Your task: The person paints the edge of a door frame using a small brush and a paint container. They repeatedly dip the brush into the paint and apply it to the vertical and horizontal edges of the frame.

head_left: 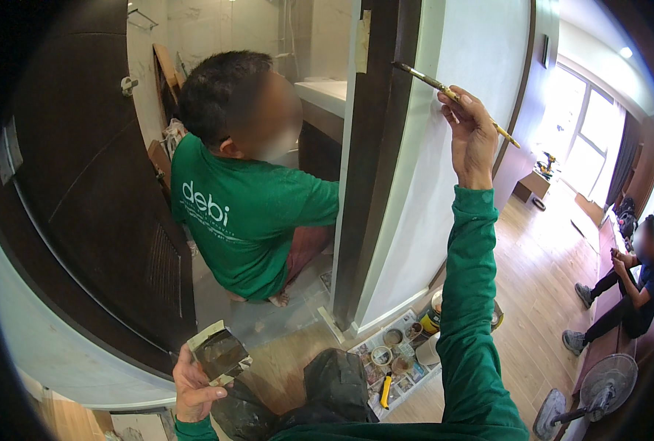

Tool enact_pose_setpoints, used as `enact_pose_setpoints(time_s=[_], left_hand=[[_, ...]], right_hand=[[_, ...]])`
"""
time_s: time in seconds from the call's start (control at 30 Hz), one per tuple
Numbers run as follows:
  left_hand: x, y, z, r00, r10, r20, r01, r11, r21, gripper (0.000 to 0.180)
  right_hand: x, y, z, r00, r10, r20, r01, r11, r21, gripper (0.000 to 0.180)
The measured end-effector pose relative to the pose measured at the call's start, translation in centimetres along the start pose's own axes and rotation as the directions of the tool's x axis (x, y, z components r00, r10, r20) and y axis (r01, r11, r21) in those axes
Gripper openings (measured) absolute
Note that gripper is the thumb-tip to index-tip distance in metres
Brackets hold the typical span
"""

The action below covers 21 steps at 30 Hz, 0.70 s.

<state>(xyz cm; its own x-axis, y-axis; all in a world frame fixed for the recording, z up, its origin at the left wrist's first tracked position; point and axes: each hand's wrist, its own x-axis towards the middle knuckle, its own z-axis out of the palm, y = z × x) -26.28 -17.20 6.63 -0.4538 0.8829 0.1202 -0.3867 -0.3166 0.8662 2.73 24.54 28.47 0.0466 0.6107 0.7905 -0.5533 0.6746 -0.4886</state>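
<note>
In my right hand (471,140) is a thin paintbrush (428,79), pinched along its handle. Its dark bristle tip reaches the dark brown door frame (382,158), at or very near the surface. A strip of masking tape (362,45) sticks to the frame's upper part. Low on the left, my left hand (193,387) grips a small square paint palette (224,354) by its edge. Dark brown paint covers its middle, and pale tape runs along its edges.
A person in a green shirt (261,220) crouches inside the bathroom doorway, between the frame and an open dark door (84,169). By the wall, newspaper (417,373) holds several paint pots and a yellow utility knife (386,390). Another person (639,283) sits at right, near a fan (608,382).
</note>
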Motion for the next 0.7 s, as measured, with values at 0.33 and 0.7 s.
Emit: enact_pose_setpoints(time_s=[0.33,0.7], left_hand=[[0.0,0.0,0.1,1.0,-0.001,-0.01,0.001,1.0,-0.003,0.095],[0.2,0.3,0.3,1.0,0.006,0.003,-0.006,1.0,0.002,0.095]], right_hand=[[-0.3,0.6,-0.6,1.0,0.014,0.013,-0.014,1.0,-0.005,0.036],[-1.6,0.7,-1.1,0.999,0.044,-0.004,-0.043,0.999,0.016,0.036]])
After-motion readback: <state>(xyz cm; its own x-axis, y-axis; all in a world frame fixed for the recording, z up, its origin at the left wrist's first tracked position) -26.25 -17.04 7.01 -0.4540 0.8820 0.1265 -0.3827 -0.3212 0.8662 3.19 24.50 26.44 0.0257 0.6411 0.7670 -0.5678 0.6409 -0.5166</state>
